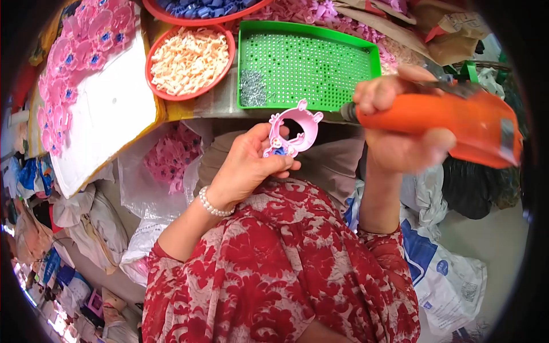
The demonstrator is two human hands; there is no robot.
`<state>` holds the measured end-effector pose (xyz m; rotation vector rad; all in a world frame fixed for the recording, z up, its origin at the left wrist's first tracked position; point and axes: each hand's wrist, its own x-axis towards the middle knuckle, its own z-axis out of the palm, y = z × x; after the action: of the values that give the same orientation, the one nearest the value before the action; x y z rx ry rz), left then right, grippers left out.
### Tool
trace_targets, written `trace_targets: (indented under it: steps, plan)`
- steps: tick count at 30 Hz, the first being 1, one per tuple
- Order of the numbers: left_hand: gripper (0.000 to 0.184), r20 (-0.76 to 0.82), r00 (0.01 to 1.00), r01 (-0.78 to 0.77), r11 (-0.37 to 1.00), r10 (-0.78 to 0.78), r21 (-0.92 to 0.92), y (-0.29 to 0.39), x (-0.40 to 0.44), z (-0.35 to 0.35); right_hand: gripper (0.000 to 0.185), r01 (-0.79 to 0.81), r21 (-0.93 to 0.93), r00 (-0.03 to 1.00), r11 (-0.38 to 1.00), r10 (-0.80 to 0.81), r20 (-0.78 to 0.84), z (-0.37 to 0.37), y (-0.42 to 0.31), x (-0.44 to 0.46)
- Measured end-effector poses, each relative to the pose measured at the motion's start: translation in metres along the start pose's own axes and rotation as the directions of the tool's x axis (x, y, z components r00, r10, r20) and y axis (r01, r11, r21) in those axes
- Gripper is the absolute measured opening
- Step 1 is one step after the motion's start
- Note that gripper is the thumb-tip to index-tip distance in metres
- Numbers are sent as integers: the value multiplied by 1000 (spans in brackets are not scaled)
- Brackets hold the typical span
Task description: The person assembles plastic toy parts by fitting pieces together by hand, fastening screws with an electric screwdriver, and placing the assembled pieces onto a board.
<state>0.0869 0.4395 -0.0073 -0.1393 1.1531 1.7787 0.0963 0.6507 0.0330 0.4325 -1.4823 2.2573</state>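
My left hand [260, 151] pinches a pink plastic toy part [307, 130], a round hollow shell with small ears on its rim and a blue piece at its lower side. My right hand [394, 123] is wrapped round an orange power screwdriver [440, 123], slightly smeared by motion. The tool's dark tip points left, toward the pink part, with a gap between them. Just beyond both hands lies a green perforated tray [314, 68], with a heap of small metal screws [253, 87] in its near left corner.
A red bowl of cream-coloured pieces [191, 60] stands left of the tray, behind it a red basin of blue parts [200, 8]. Pink assembled parts [94, 37] cover part of a white board [106, 111] at left. Plastic bags [449, 280] lie on the floor.
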Motion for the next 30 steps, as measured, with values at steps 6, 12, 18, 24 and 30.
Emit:
trace_targets:
  steps: [6, 12, 18, 24, 30]
  plan:
    - [40, -33, 997, -65, 998, 65, 12, -2, 1, 6, 89, -5, 43, 978, 999, -4, 210, 24, -19, -11]
    - [38, -36, 995, -95, 995, 96, 14, -4, 0, 8, 84, -19, 100, 987, 995, 2, 164, 38, -8, -26]
    - [36, 8, 997, -80, 994, 81, -80, -7, 0, 6, 82, -16, 83, 997, 996, 10, 75, 47, -4, -30]
    - [34, 0, 996, -91, 992, 91, -85, -6, -2, 7, 85, -60, 111, 980, 992, 37, 197, 36, 4, -32]
    - [33, -13, 996, -87, 993, 86, -84, -7, -2, 9, 83, -96, 94, 991, 991, 87, 101, 42, 8, -39]
